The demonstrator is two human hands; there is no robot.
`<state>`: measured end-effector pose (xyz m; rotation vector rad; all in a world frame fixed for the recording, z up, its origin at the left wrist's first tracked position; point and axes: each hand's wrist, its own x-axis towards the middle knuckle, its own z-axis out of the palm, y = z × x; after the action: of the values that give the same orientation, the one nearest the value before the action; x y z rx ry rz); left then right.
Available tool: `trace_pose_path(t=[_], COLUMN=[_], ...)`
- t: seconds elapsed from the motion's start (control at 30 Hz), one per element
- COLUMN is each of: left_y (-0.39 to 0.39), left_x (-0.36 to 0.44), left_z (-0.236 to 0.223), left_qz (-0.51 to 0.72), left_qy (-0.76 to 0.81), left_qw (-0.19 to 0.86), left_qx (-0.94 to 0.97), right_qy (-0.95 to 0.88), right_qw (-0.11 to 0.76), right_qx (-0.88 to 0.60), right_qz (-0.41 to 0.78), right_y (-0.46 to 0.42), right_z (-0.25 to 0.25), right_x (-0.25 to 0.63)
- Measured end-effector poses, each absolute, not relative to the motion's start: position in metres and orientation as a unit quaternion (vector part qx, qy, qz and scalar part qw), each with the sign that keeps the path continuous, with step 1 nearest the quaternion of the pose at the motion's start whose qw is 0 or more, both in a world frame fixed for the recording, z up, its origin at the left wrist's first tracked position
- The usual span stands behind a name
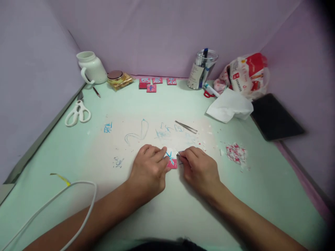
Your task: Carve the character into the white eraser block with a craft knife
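A small square tile [172, 164], part red and part white with blue-and-white strokes, lies on the table in front of me. The fingers of my left hand [149, 168] press on its left side and hold it down. At the tile's right edge, my right hand [200, 169] pinches a small dark metallic piece [178, 154], mostly hidden by the fingertips; its kind does not show. Something flat and bluish-grey [181, 161] is partly visible beneath those fingers. Metal tweezers [186, 127] lie just beyond my right hand.
Red-and-white scraps [236, 154] are piled at right. White scissors [78, 113], a white mug [92, 69] and a white cable [91, 195] are at left. Several red tiles [151, 88], a jar of pens [200, 71], a tissue [229, 106] and a black tablet [277, 116] lie farther back.
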<state>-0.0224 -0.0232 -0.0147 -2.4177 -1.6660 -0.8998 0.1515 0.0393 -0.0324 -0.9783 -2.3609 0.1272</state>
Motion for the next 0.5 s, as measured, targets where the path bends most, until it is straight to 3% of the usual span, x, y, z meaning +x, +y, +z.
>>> trace_pose_path(t=[0.5], left_y=[-0.0247], left_x=[-0.0177], left_z=[-0.0109], left_qz=[-0.271], left_qy=[-0.566], left_qw=[0.044], left_qx=[-0.777], right_qy=[-0.901], right_qw=[0.274], right_qx=[-0.337], right_qz=[0.02], right_y=[0.0404], right_z=[-0.03], right_x=[0.1514])
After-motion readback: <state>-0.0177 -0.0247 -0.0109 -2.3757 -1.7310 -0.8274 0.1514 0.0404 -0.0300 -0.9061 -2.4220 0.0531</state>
